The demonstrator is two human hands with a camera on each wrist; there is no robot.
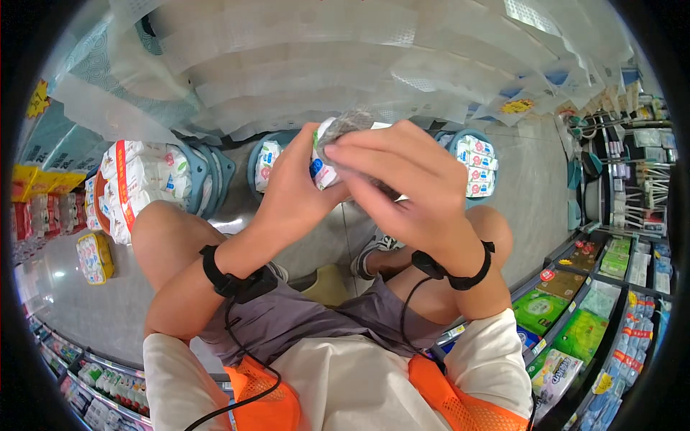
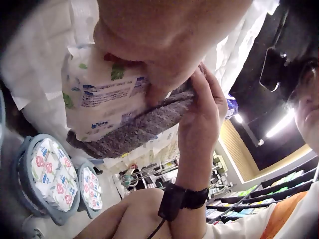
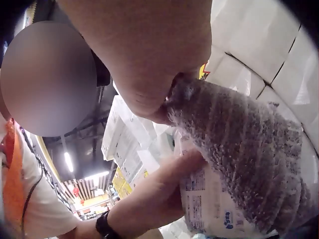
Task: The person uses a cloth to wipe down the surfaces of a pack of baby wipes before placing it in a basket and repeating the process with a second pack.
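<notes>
Grey fuzzy cloth (image 3: pixel 244 154) is pinched at one end in my right hand (image 1: pixel 417 171), its fingers drawn together, and the rest lies along a white pack (image 2: pixel 107 99). My left hand (image 1: pixel 293 176) grips that pack, thumb pressed on its printed face. I hold both raised in front of me, above the floor (image 1: pixel 316 241) between my knees.

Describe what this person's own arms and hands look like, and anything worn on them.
The left hand and right hand are bare. Each wrist wears a black strap with a small black box and a thin black cable. Loose cream sleeves end near the elbows, beside an orange mesh vest.
</notes>
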